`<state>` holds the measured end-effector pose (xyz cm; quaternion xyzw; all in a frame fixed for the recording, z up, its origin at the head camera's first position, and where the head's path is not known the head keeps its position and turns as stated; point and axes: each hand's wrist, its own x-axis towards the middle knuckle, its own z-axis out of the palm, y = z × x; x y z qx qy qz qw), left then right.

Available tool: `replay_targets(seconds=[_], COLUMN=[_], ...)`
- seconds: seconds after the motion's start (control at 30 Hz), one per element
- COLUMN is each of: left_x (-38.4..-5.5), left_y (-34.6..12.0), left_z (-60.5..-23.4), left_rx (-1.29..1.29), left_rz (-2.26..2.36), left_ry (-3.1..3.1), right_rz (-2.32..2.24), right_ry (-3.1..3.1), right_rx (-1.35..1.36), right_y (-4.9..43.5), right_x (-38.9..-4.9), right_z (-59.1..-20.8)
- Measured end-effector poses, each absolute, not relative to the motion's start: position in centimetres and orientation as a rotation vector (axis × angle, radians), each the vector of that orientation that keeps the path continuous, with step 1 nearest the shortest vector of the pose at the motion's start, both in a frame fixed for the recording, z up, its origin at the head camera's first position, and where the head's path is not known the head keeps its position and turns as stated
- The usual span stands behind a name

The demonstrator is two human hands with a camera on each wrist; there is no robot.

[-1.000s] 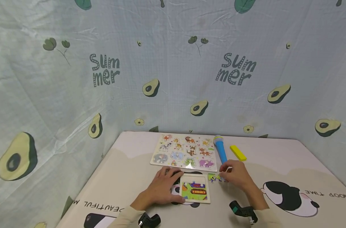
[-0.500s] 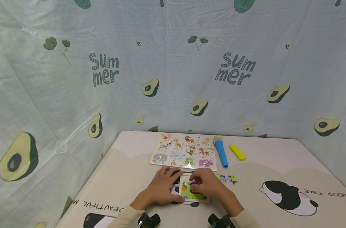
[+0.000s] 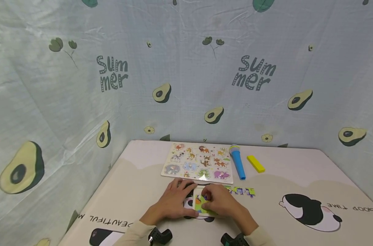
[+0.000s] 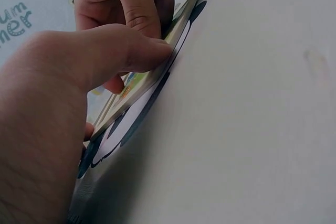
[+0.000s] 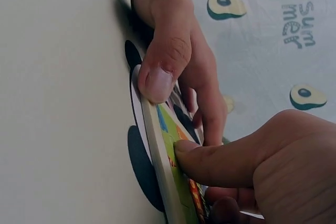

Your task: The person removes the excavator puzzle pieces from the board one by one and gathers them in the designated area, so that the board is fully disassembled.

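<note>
A small jigsaw tray [image 3: 200, 214] with a pale wooden frame lies on the table, partly filled with colourful pieces. My left hand [image 3: 173, 202] holds its left side, the thumb on the near corner and a finger by the far corner. Over the tray, my right hand [image 3: 219, 201] has its fingers curled and pinches at a jigsaw piece [image 5: 181, 179], with its thumb on the green surface. That piece is mostly hidden by the fingers. Several loose jigsaw pieces [image 3: 247, 191] lie to the right, beyond the right hand.
Behind the tray lies an animal puzzle board [image 3: 198, 163]. A blue toy microphone [image 3: 238, 163] and a yellow block [image 3: 256, 164] are to its right. The pale tablecloth [image 3: 284, 181] has printed cartoon dogs, and a curtain [image 3: 186, 75] with avocados hangs at the back.
My right hand has moved left from the loose pieces onto the tray, then slightly further left across it. The left hand has stayed at the tray's left side.
</note>
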<state>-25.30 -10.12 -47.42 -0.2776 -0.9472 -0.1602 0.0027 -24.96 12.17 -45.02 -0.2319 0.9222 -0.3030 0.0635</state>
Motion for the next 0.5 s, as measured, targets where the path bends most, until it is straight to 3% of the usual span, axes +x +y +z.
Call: replay_targets(seconds=[0.5], left_x=[-25.35], left_y=[-10.13], left_z=[-47.65], left_rx=[-0.866], left_rz=[-0.471], left_ry=[-2.963], right_rz=[-0.954], right_ry=[2.847], right_rx=[-0.672], right_y=[11.91], right_x=[-24.44], right_z=[-45.64])
